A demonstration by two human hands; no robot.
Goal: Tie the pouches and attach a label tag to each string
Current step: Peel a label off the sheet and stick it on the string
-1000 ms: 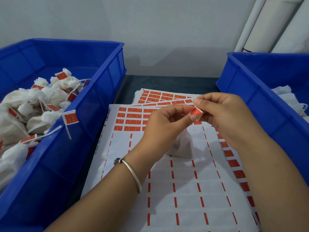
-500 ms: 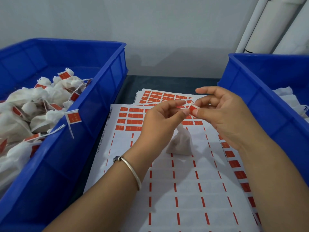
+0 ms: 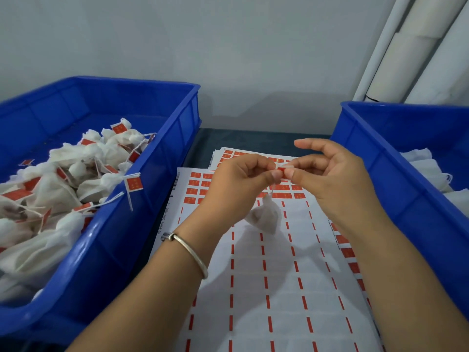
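A small white pouch (image 3: 265, 215) hangs by its thin string below my two hands, above the sticker sheet (image 3: 274, 280). My left hand (image 3: 238, 184) and my right hand (image 3: 332, 176) meet fingertip to fingertip and together pinch a small red label tag (image 3: 280, 169) folded on the string. My right index finger sticks out straight above the pinch. The sheet is mostly peeled; red labels (image 3: 200, 184) remain along its top rows and right edge.
A blue bin (image 3: 142, 199) at left holds several tied white pouches with red tags (image 3: 134, 183). Another blue bin (image 3: 396, 158) at right holds white pouches (image 3: 429, 168). More label sheets (image 3: 228, 153) lie behind. White pipes (image 3: 406, 52) stand at the back right.
Both hands have risen a little with the tag, and the pouch now hangs free and in view below them. My right index finger has lifted off the tag.
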